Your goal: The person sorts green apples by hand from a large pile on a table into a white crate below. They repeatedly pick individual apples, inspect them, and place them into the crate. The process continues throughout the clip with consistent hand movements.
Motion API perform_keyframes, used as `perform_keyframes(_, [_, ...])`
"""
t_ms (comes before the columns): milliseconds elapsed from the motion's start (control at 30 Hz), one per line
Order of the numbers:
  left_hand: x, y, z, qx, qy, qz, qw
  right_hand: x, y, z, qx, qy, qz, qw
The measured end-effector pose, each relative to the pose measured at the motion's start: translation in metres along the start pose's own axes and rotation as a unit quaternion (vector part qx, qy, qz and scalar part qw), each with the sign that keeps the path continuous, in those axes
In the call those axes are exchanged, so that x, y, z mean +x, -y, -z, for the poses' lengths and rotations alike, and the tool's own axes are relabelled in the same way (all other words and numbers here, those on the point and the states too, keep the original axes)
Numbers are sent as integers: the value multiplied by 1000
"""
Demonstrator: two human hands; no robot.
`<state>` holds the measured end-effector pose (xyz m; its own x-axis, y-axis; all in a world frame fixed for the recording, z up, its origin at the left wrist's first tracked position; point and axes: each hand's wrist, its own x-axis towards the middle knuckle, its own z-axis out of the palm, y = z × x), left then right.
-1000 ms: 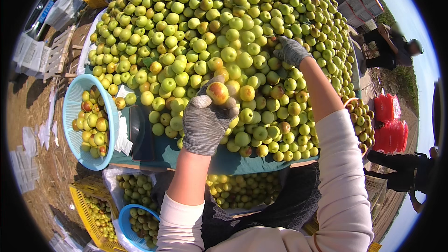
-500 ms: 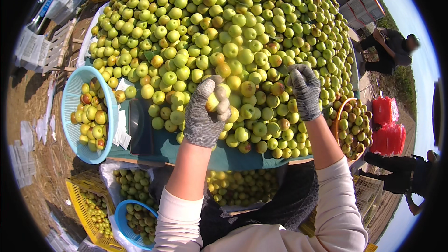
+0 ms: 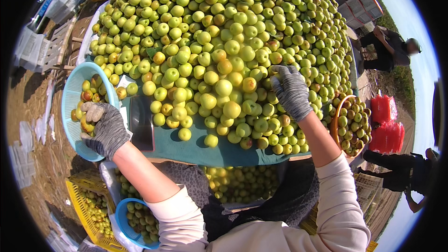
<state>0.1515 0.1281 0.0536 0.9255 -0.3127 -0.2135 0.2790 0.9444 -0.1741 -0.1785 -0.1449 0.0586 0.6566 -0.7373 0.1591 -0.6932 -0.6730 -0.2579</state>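
Observation:
A large heap of round green jujubes [image 3: 224, 87], some with brown-red patches, covers the green cloth [image 3: 186, 151]. My left hand [image 3: 106, 128], in a grey glove with pale fingertips, is over the light blue basket [image 3: 112, 98] at the left. Its bent fingers and thumb are around a jujube [image 3: 87, 125]; more fruit lies in the basket below. My right hand [image 3: 291, 91], also gloved, is at the right of the heap. Thumb and bent fingers are apart against the jujubes there, and no held fruit shows.
A dark flat tray [image 3: 141, 123] lies beside the blue basket. An orange-rimmed basket [image 3: 337, 128] of fruit stands at the right. Below are a yellow crate [image 3: 74, 196] and a smaller blue basin [image 3: 122, 214]. Red bags [image 3: 389, 137] and two other people are at the far right.
My left hand has gone from the front of the heap to the blue basket. My right hand has shifted left and loosened from a fist. Several jujubes at the heap's front have shifted.

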Motion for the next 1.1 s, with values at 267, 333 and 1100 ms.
perform_keyframes(267, [-4, 19, 7, 101, 20, 88, 991, 6, 53, -16, -74, 81, 108, 988])
perform_keyframes(333, [-8, 38, 9, 217, 57, 165, 961, 18, 54, -23, -51, 117, 101, 987])
perform_keyframes(1100, [-6, 37, 10, 93, 13, 166, 982, -10, 24, -7, 284, -52, -29, 957])
